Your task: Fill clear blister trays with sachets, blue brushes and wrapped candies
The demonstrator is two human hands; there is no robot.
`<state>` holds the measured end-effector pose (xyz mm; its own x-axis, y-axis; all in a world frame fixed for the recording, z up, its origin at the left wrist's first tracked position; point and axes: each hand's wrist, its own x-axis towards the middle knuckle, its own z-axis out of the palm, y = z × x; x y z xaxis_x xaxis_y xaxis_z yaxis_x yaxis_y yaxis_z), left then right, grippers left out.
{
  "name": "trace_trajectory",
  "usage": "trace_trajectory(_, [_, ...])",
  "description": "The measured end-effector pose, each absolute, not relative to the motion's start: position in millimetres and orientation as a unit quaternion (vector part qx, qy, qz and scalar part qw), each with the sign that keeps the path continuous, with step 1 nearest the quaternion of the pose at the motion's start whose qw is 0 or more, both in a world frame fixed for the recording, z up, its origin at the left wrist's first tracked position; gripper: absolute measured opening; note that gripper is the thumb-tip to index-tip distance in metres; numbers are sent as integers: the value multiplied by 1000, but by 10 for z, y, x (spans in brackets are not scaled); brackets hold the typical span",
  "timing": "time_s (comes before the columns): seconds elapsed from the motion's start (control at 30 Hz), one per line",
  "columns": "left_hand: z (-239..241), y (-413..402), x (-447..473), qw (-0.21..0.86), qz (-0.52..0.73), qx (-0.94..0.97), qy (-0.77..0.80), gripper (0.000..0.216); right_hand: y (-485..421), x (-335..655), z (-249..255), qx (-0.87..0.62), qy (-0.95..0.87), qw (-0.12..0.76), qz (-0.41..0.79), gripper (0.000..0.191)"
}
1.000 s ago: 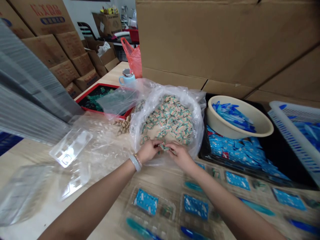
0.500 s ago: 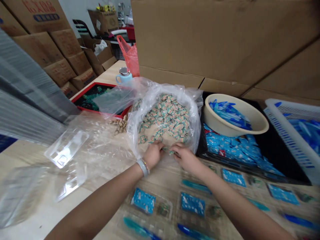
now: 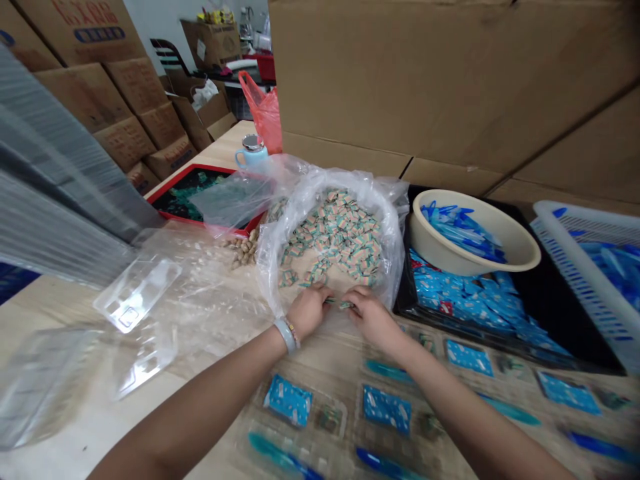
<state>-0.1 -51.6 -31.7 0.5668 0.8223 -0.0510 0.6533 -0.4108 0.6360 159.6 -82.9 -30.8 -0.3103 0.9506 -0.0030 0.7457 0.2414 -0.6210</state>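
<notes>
Many small green-and-peach packets (image 3: 345,233) lie heaped in a clear plastic bag (image 3: 267,250) with its rim rolled open. At the bag's near edge, my left hand (image 3: 311,310) is closed, with a small green packet partly showing at its fingertips. Just across from it, my right hand (image 3: 369,312) pinches another of these packets (image 3: 345,305). A narrow gap separates the two hands. Nearer to me, clear trays hold blue spotted sachets (image 3: 387,408) and teal or blue plastic knives (image 3: 283,455); my right forearm passes above some of them.
Behind the bag stands a cardboard wall (image 3: 400,80). On the right are a cream basin (image 3: 515,250) of blue pieces, a black tray (image 3: 545,293) with blue sachets and a white basket (image 3: 555,247). Leftward lie clear plastic lids (image 3: 137,293), a red-rimmed tray (image 3: 173,177) and stacked trays (image 3: 65,167).
The view has shifted slightly, so the surroundings sit a little further right. Both hands stay at the bag's near edge, with the small packets at their fingertips.
</notes>
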Motion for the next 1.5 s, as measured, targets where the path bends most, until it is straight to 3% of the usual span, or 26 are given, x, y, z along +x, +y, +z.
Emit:
trace_trajectory(0.23, [-267,-548,12,290,96,844,440,17,-822,1542,-315,-566,-778,111,249,24])
trace_trajectory(0.4, [-111,-332,-185,342,185,770,506,18,-842,1576,-326,-573,-762,153,260,20])
trace_trajectory(0.53, [-80,-296,-299,426,133,738,507,20,-822,1580,-320,-562,-754,190,282,19])
trace_trajectory(0.73, [-197,-510,-183,328,42,780,531,20,-801,1520,-292,-543,-773,155,290,18])
trace_trajectory(0.9, [-191,-622,-160,255,89,809,521,21,-835,1498,-288,-546,-769,176,284,20])
trace_trajectory(1.13, [-187,-662,-153,301,98,819,479,24,-846,1395,-332,-565,-760,154,282,23])
trace_trajectory(1.5, [-233,-659,-191,309,131,820,463,19,-846,1333,-405,-577,-743,191,279,25])
